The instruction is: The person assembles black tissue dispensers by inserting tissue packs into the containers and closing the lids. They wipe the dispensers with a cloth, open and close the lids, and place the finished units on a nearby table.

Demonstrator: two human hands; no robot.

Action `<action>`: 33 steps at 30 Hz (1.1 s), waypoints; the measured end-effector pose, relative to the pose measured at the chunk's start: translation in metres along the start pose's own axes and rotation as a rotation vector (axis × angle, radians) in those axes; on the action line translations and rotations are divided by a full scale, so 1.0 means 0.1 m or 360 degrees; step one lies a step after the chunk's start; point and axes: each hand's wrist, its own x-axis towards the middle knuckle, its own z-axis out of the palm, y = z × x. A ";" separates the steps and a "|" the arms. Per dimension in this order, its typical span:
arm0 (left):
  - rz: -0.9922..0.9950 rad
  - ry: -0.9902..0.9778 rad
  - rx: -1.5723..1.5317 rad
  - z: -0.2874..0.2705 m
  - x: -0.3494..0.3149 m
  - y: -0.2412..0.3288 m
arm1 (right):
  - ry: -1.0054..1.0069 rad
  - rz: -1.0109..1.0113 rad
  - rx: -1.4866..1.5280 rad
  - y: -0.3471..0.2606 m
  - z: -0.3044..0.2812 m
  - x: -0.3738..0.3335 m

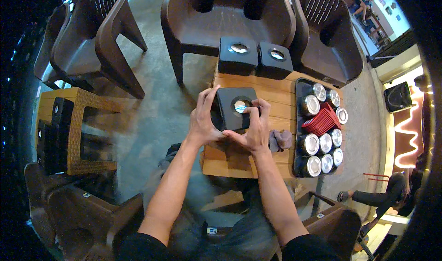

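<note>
A black, square tissue box (225,100) with a round opening in its top is held between my two hands over the near part of the slatted wooden table (230,168). My left hand (201,118) grips its left side, fingers along the far left edge. My right hand (257,131) clasps the right side, its fingers bent over the top beside the opening. Whether the box rests on the tabletop or is slightly lifted, I cannot tell. Just right of my right hand lies a crumpled greyish-purple cloth (280,140).
Two similar black boxes (237,61) stand at the table's far edge. On the right, a black tray (300,88) carries several silver-topped round containers (311,143) and a stack of red pieces (322,121). Brown plastic chairs (225,26) surround the table; another wooden table (90,123) stands left.
</note>
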 end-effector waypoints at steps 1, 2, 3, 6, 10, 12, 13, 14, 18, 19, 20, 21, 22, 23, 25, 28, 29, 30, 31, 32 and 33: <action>-0.0017 0.0076 0.0071 -0.01 0.00 0.04 | 0.0004 -0.0032 0.0075 0.01 0.00 0.04; 0.0083 0.0110 0.0152 -0.02 0.01 0.07 | -0.0099 0.0070 0.0306 0.00 0.00 0.06; 0.0192 0.0132 0.0231 -0.04 0.02 0.09 | -0.0013 0.0045 0.0344 0.01 0.00 0.10; 0.0599 0.0104 0.0507 -0.04 0.03 0.13 | 0.0216 0.0008 0.0610 -0.01 0.05 0.19; 0.0726 0.0143 0.0589 0.05 0.04 0.13 | 0.0113 0.0231 0.0877 0.06 -0.04 0.23; 0.0723 0.0135 0.0566 0.09 0.04 0.12 | -0.0047 0.0277 0.0907 0.13 -0.11 0.25; 0.0712 0.0125 0.0527 0.09 0.03 0.12 | -0.0109 0.0306 0.0941 0.16 -0.14 0.25; 0.0704 0.0134 0.0489 0.10 0.03 0.12 | -0.0118 0.0282 0.0920 0.18 -0.15 0.26; 0.0648 0.0046 0.0389 0.10 0.03 0.12 | -0.0167 0.0218 0.0903 0.24 -0.18 0.29; 0.0633 0.0018 0.0371 0.10 0.03 0.12 | -0.0193 0.0203 0.0905 0.25 -0.20 0.30; 0.0636 0.0004 0.0339 0.09 0.03 0.13 | -0.0230 0.0240 0.0941 0.25 -0.21 0.30; 0.0632 -0.0030 0.0362 0.09 0.04 0.14 | -0.0267 0.0276 0.0977 0.25 -0.23 0.31; 0.0647 -0.0051 0.0370 0.08 0.05 0.15 | -0.0304 0.0312 0.1012 0.25 -0.26 0.31; 0.0670 -0.0055 0.0359 0.06 0.06 0.17 | -0.0331 0.0346 0.1046 0.25 -0.28 0.32; 0.0662 -0.0064 0.0290 0.05 0.09 0.20 | -0.0384 0.0415 0.1114 0.23 -0.32 0.34; 0.0644 -0.0096 0.0238 0.01 0.11 0.25 | -0.0459 0.0423 0.1217 0.21 -0.38 0.36; 0.0633 -0.0115 0.0239 0.01 0.11 0.26 | -0.0463 0.0435 0.1218 0.21 -0.40 0.36; 0.0638 -0.0121 0.0212 0.01 0.12 0.27 | -0.0476 0.0432 0.1213 0.21 -0.40 0.36; 0.0641 -0.0128 0.0193 0.01 0.13 0.27 | -0.0490 0.0428 0.1209 0.22 -0.39 0.36; 0.0639 -0.0122 0.0166 0.00 0.13 0.27 | -0.0482 0.0460 0.1238 0.23 -0.38 0.35; 0.0639 -0.0120 0.0152 0.00 0.14 0.26 | -0.0470 0.0490 0.1266 0.24 -0.35 0.34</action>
